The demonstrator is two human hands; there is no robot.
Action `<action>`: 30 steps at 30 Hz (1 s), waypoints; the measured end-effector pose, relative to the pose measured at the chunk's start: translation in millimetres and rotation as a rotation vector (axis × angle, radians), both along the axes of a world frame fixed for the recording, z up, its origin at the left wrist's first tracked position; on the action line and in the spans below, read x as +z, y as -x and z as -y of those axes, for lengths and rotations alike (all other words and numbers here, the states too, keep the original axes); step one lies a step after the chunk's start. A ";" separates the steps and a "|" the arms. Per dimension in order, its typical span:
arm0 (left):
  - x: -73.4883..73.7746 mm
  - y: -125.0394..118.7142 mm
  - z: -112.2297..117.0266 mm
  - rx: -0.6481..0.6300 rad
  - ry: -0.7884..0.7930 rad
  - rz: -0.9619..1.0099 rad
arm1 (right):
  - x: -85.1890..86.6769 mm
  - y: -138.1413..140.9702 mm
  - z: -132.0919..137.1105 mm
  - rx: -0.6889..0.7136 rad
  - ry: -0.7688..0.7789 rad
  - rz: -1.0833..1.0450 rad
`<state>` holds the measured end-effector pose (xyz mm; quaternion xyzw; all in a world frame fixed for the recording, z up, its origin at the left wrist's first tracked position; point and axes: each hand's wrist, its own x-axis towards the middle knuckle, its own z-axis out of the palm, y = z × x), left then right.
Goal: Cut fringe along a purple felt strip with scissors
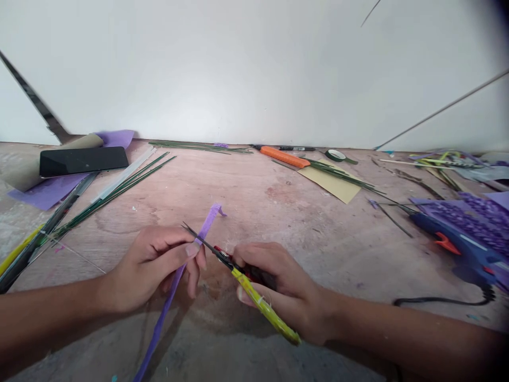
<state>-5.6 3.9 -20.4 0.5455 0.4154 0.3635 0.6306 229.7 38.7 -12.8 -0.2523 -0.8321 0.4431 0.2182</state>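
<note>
While the fingers of the left hand [153, 262] pinch the purple strip [170, 298], those of the right hand [284, 289] are wrapped round the handles of the scissors [245, 284], whose slim blades reach across the strip just beyond the pinch. The strip seems held up over the bench [238, 183], its far tip bent aside and its near end running out of view. As far as can be judged, the positioning is done and the cut is not: the strip carries on past the blades in one piece, though whether they straddle it cannot be told. Left of the strip lie green wires [123, 187], translucent sticks [125, 175] and a phone [83, 161] over purple paper [51, 193]. Beyond it and to its right are an orange cutter [284, 157], a yellowish card [332, 181] and a tape roll [335, 155]; farther right of it sits a blue glue gun [449, 233]. These all rest well apart from the strip; the likeliest hindrance is the left fingertips themselves, just beside the blades.
</note>
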 end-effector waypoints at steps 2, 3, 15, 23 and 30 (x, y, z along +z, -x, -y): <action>-0.7 0.9 0.1 -0.006 0.001 -0.007 | -1.0 -0.2 -0.8 0.012 -0.002 -0.008; -1.0 1.2 0.1 -0.008 0.005 -0.006 | -1.5 -0.3 -1.3 0.019 -0.003 -0.009; 0.8 1.3 1.7 0.007 0.019 0.043 | -0.5 -1.0 -1.4 0.027 -0.013 0.011; 3.6 -0.5 0.1 -0.008 -0.018 0.011 | 0.4 -1.6 1.0 0.024 -0.079 0.011; 2.8 0.9 1.4 -0.017 -0.020 0.009 | -2.4 -1.3 -0.4 0.058 -0.098 -0.004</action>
